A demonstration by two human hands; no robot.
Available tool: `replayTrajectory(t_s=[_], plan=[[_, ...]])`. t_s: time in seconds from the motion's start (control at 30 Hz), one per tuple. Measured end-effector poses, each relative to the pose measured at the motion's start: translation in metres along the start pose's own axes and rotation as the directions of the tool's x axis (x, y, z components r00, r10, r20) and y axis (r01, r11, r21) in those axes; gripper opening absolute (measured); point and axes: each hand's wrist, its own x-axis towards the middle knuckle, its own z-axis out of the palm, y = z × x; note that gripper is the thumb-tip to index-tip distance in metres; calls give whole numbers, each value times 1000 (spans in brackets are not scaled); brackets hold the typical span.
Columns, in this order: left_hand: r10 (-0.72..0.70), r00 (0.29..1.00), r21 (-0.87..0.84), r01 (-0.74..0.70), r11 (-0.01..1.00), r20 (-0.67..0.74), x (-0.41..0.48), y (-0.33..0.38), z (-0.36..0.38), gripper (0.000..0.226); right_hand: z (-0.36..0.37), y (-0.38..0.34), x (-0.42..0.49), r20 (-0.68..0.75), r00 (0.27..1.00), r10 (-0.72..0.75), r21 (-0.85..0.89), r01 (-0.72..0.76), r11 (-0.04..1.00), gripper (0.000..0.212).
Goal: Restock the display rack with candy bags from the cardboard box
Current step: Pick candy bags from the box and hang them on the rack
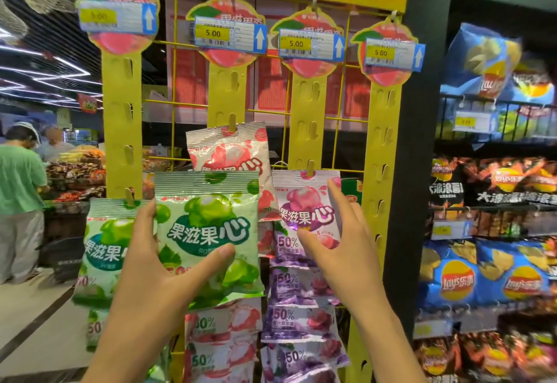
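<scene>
The yellow display rack (122, 117) filled the view, its four hanging strips mostly bare above and crowded with candy bags lower down; the cardboard box was nowhere in sight. To the right stood shelves of Lay's chip bags (458, 283). The left hand (150, 265) gripped a green candy bag (208, 226), thumb across the front and fingers curled behind, holding it in front of the pink bag (229, 150) rather than at the strip of green ones on the left. The right hand (343, 250) held nothing, fingers spread against the hanging purple bag (304, 213); whether it pressed, I could not tell. I judged two risks: the green bag landing on the wrong flavour's strip, and that spread hand tugging the purple bag off its clip (310, 168). Each bag read "果滋果心" with "50%" beneath, and the price tags (230, 34) above each showed "5.00".
</scene>
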Motion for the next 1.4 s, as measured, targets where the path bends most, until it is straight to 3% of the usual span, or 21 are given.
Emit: replayTrajectory(t_s=[0.13,0.27,0.5,0.7,0.77,0.97,1.07,1.4], plan=[[-29,999,33,31,999,-34,-3,-3,1,122,-2,0,-4,-119,990,-76,-185,53,981,79],[-27,996,73,33,997,-84,-7,-5,0,120,-3,-11,2,-226,956,-188,-130,162,978,72],[-18,983,119,40,992,-181,-11,-6,-11,115,19,-44,4,-102,920,-377,43,383,923,68],[-7,966,112,38,993,-260,-19,-20,-26,87,32,-70,3,-23,863,-504,61,505,861,61],[6,955,108,28,994,-297,-17,-21,-31,90,36,-80,6,-17,847,-531,63,531,845,58],[19,957,79,4,997,-289,3,-27,-54,82,50,-112,23,-61,811,-582,36,585,810,50],[34,966,56,-21,998,-256,19,-30,-73,85,65,-134,38,-50,805,-591,106,592,799,46],[80,990,-36,-85,996,-119,73,-40,-123,83,111,-200,86,-18,903,-429,174,425,888,37]])
